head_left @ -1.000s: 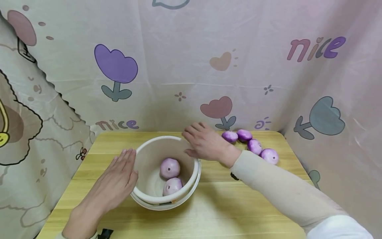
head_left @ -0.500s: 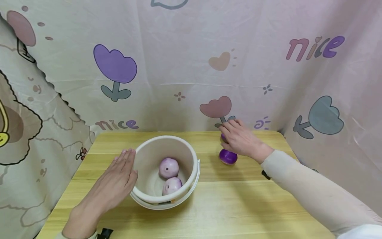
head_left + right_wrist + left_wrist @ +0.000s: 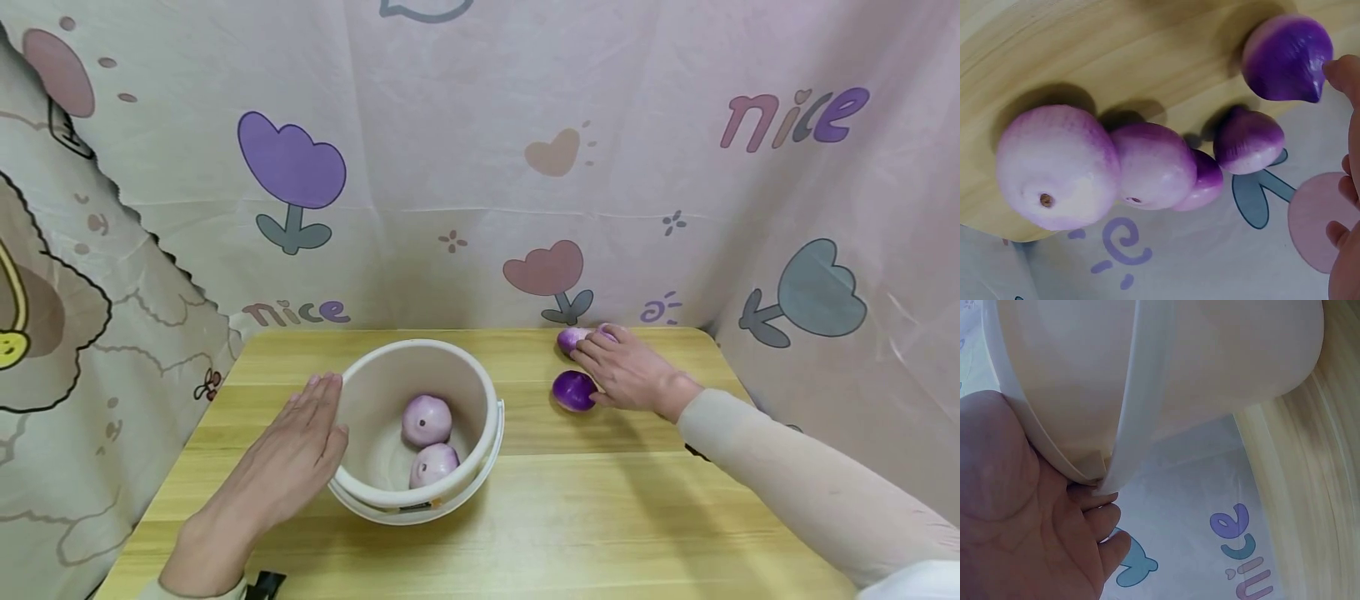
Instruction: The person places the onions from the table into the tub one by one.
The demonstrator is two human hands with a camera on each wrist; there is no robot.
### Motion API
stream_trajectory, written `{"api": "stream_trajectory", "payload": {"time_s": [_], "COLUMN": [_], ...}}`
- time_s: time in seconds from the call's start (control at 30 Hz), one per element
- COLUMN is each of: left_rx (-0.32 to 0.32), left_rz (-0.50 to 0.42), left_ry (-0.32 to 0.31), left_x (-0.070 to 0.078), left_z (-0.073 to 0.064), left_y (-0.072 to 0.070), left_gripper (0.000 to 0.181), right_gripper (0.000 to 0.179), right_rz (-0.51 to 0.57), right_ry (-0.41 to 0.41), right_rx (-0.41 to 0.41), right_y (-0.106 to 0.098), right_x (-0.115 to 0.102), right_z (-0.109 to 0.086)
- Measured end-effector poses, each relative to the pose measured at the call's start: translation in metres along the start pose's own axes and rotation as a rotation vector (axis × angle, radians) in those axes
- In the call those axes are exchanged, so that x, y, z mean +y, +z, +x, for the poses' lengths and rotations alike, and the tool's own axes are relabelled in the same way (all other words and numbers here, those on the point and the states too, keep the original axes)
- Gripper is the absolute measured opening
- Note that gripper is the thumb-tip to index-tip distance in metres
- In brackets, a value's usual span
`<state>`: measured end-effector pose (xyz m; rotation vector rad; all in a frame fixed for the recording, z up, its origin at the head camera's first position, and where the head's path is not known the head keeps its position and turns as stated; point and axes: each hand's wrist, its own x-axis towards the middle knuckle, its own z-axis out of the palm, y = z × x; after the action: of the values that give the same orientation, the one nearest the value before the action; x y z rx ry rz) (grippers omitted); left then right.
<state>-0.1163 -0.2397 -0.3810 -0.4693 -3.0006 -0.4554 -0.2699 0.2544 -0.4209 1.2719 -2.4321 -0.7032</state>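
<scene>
A white bucket (image 3: 417,501) stands on the table with two pale purple onions, a rear onion (image 3: 427,421) and a front onion (image 3: 434,465), at its bottom. My left hand (image 3: 292,454) rests with straight fingers against the bucket's left rim. My right hand (image 3: 630,371) reaches low over the loose onions at the right. Its thumb is at the edge of a dark purple onion (image 3: 1288,59), touching or nearly so, and its fingers show nothing held. Beyond lie a smaller onion (image 3: 1249,142), a partly hidden onion (image 3: 1204,181), a pale onion (image 3: 1157,165) and a large onion (image 3: 1057,165).
The wooden table (image 3: 600,517) ends at a patterned cloth (image 3: 420,167) hanging behind it and at the sides. The bucket's handle (image 3: 1138,394) hangs down along its outside.
My right hand has moved right from the bucket's rim to the loose onions, then slightly farther right and down. The dark purple onion has come into sight. The left hand stays put.
</scene>
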Motion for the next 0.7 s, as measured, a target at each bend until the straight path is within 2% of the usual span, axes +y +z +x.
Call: {"api": "stream_trajectory", "payload": {"time_s": [0.13,0.4,0.7], "left_rx": [-0.001,0.005,0.011], "left_rz": [0.000,-0.006,-0.013], "left_ry": [-0.001,-0.002,-0.005], "left_x": [0.000,0.001,0.001], "left_z": [0.000,0.000,-0.001], "left_y": [0.000,0.000,0.000], "left_gripper": [0.066,0.066,0.065], "right_gripper": [0.086,0.087,0.074], "right_rz": [0.033,0.065,0.067], "right_ry": [-0.016,-0.013,-0.026], "right_rx": [-0.025,-0.135,-0.054], "right_y": [0.006,0.020,0.030], "right_x": [-0.004,-0.013,-0.025], "right_z": [0.000,0.000,0.001]}}
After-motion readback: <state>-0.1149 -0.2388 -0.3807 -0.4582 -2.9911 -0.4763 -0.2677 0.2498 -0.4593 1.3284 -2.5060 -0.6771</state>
